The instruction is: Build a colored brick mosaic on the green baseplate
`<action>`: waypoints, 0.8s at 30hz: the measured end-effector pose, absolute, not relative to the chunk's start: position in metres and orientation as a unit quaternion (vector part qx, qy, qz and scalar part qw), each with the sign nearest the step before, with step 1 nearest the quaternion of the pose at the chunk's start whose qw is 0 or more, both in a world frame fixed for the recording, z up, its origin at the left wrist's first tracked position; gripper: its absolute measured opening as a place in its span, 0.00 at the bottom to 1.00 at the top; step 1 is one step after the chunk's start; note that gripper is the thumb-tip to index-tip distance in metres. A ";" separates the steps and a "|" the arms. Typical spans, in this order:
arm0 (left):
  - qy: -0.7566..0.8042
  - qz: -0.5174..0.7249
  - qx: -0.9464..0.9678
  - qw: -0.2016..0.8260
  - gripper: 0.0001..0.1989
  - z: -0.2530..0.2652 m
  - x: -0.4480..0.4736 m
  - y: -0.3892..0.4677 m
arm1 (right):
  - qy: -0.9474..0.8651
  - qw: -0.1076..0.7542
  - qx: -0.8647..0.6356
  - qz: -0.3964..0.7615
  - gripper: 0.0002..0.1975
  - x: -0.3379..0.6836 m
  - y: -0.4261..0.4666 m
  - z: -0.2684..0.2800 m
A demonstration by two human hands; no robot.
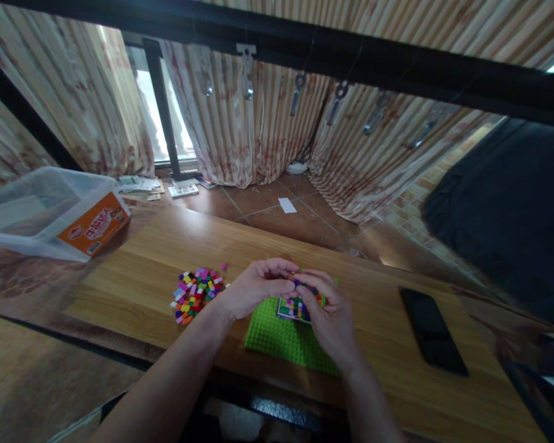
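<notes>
Over the green studded baseplate (281,344) both hands meet at a multicoloured toy-brick build (294,309), whose upper and right parts they cover. My left hand (261,286) comes in from the left, thumb and fingers pinched at the build's top edge; what lies between them is too small and covered to make out. A tiny dark purple brick (297,283) shows between the two thumbs. Curled round the build's right side, my right hand (327,307) is closed on it, thumb pointing to the left hand. Loose small toy bricks (196,295) lie heaped left of the left wrist.
A black phone (433,330) lies on the wooden table (148,264) at the right. Beyond the table's left end stands a clear plastic bin (50,209) with an orange label. A dark metal bar (277,43) with hanging hooks crosses above, before striped curtains.
</notes>
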State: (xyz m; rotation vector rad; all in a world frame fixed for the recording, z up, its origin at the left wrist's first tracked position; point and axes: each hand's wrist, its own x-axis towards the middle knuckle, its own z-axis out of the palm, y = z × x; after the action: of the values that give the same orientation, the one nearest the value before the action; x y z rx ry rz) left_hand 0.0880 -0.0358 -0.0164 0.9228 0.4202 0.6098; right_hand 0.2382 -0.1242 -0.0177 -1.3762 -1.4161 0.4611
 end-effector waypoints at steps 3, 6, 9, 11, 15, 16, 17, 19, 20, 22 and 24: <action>0.201 0.286 0.436 0.829 0.18 -0.017 0.088 -0.036 | -0.581 0.536 -0.576 0.206 0.06 0.238 -0.124 -0.017; 0.212 0.286 0.442 0.823 0.17 -0.017 0.087 -0.035 | -0.558 0.547 -0.591 0.199 0.05 0.242 -0.124 -0.017; 0.258 0.296 0.454 0.800 0.17 -0.018 0.087 -0.033 | -0.519 0.563 -0.621 0.169 0.06 0.255 -0.123 -0.021; 0.294 0.309 0.457 0.780 0.17 -0.021 0.087 -0.030 | -0.498 0.563 -0.642 0.154 0.08 0.266 -0.123 -0.025; 0.338 0.323 0.454 0.758 0.16 -0.026 0.088 -0.026 | -0.498 0.531 -0.673 0.129 0.10 0.285 -0.124 -0.031; 0.345 0.324 0.453 0.756 0.15 -0.027 0.088 -0.025 | -0.503 0.524 -0.675 0.128 0.10 0.287 -0.124 -0.032; 0.351 0.324 0.453 0.753 0.15 -0.028 0.088 -0.025 | -0.507 0.519 -0.676 0.128 0.10 0.288 -0.124 -0.033; 0.358 0.325 0.459 0.746 0.15 -0.028 0.089 -0.025 | -0.515 0.511 -0.675 0.135 0.10 0.288 -0.124 -0.034; 0.359 0.326 0.463 0.742 0.14 -0.028 0.089 -0.025 | -0.517 0.508 -0.674 0.140 0.09 0.288 -0.125 -0.035; 0.361 0.326 0.469 0.737 0.13 -0.026 0.089 -0.026 | -0.522 0.502 -0.673 0.150 0.09 0.286 -0.125 -0.035; 0.361 0.324 0.475 0.734 0.13 -0.025 0.089 -0.027 | -0.527 0.496 -0.671 0.161 0.09 0.285 -0.125 -0.036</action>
State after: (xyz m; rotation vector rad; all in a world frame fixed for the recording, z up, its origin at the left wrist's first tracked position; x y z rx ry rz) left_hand 0.0893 -0.0266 -0.0250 1.0448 0.7941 0.7119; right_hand 0.2852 -0.1247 -0.0362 -1.6257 -1.2780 0.3907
